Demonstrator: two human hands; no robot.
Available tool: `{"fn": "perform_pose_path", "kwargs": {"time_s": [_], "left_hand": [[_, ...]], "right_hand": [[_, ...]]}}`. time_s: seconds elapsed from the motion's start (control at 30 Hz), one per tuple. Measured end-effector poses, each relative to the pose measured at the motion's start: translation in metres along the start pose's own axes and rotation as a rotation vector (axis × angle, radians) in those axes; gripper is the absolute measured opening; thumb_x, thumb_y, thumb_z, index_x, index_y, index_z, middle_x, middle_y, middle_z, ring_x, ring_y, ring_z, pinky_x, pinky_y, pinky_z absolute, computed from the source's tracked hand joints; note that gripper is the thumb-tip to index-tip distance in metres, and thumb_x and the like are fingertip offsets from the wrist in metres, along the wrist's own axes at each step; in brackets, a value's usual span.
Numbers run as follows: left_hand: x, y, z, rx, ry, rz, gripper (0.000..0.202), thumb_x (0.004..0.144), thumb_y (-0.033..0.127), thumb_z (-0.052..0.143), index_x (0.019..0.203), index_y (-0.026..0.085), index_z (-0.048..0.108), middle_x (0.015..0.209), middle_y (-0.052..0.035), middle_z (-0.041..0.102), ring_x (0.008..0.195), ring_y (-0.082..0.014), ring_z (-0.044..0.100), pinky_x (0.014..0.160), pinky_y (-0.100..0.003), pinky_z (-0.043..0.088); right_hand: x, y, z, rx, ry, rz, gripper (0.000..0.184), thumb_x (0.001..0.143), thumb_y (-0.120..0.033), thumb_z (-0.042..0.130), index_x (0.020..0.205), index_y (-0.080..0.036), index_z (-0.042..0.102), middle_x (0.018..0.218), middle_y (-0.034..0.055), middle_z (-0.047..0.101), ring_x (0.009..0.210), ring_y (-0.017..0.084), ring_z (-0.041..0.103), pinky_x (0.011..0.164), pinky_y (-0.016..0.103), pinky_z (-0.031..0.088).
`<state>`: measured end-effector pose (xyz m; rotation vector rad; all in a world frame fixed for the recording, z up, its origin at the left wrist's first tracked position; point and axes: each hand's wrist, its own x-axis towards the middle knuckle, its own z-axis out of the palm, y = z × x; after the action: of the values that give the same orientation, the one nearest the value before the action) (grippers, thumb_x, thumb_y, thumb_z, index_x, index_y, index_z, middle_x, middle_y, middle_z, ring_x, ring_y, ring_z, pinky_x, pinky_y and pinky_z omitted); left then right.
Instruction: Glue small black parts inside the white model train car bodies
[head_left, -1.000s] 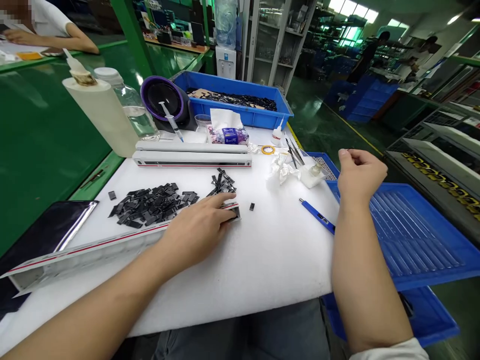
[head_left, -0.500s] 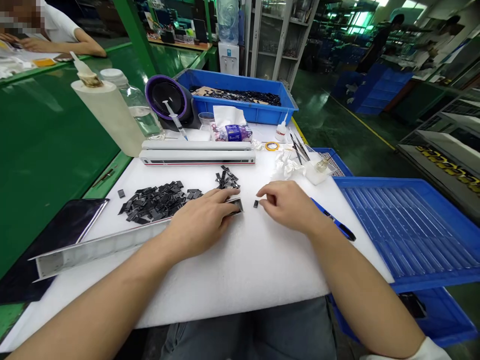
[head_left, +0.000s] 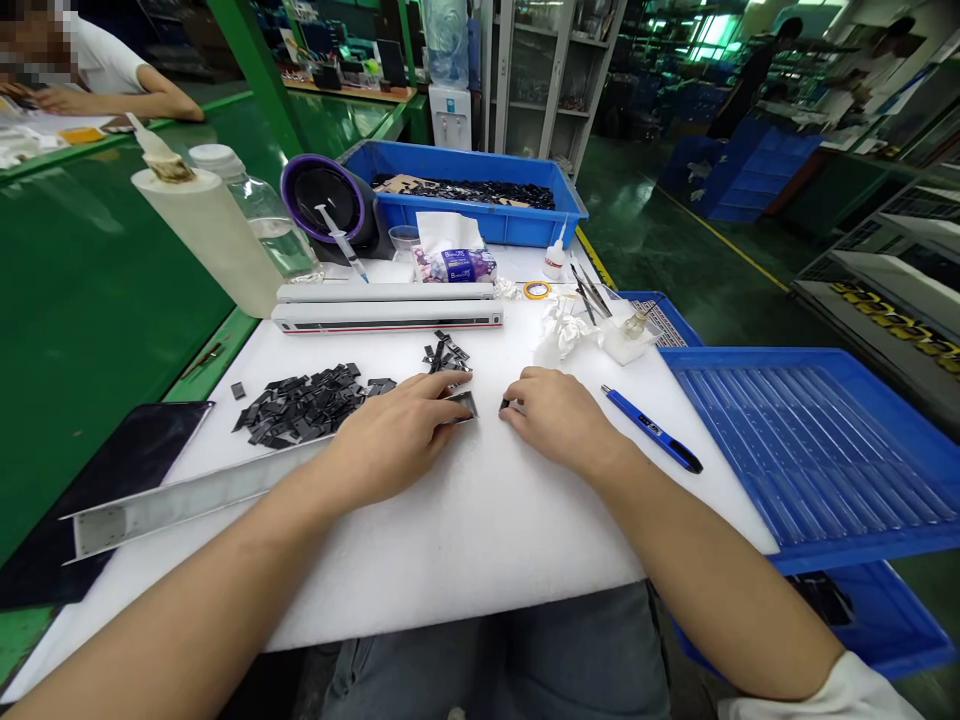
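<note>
My left hand (head_left: 397, 430) is closed around the right end of a long white U-shaped channel (head_left: 187, 505), which lies slanting across the white foam board (head_left: 480, 540) with its hollow side showing. Just right of the channel's end, my right hand (head_left: 559, 420) pinches a small black rectangular piece (head_left: 504, 404) between thumb and fingers, low over the board. A large heap of black pieces (head_left: 307, 405) lies behind the channel, and a smaller heap (head_left: 447, 352) sits beyond my left fingertips. Under my left palm the channel is hidden.
Two closed white bars (head_left: 386, 316) lie behind the heaps. A blue utility knife (head_left: 651, 428) rests right of my right hand. Farther back are a tissue pack (head_left: 456, 264), a syringe (head_left: 341, 243), tweezers (head_left: 589, 295) and a blue bin (head_left: 480, 225). A blue tray (head_left: 840, 365) stands at right.
My right fingers have closed on the small black piece that lay on the board. The right hand has turned and shifted slightly left, uncovering more of the knife. My left hand keeps its hold.
</note>
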<state>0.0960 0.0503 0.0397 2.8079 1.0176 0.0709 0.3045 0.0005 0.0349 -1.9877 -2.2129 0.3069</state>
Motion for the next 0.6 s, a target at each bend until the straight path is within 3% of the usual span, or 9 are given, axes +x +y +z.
{"fn": "perform_pose_path", "kwargs": {"time_s": [0.43,0.6], "left_hand": [[-0.0021,0.0051,0.0014,0.043,0.009,-0.004,0.037,0.095,0.03,0.038,0.112,0.03,0.07,0.15,0.0037,0.047,0.129,-0.0267,0.053,0.088,-0.044,0.059],[-0.0034,0.0047,0.0031,0.036,0.033,0.006,0.035,0.095,0.029,0.039,0.111,0.031,0.071,0.148,0.0036,0.049,0.127,-0.0268,0.054,0.088,-0.045,0.059]], "right_hand": [[0.0007,-0.002,0.007,0.042,0.009,0.117,0.016,0.088,-0.028,0.057,0.097,-0.023,0.069,0.103,0.0022,0.068,0.09,0.021,0.062,0.065,0.031,0.036],[-0.0009,-0.0017,0.0073,0.081,0.029,0.045,0.015,0.086,-0.021,0.057,0.1,-0.024,0.063,0.104,0.0013,0.067,0.089,0.02,0.061,0.066,0.031,0.036]]}}
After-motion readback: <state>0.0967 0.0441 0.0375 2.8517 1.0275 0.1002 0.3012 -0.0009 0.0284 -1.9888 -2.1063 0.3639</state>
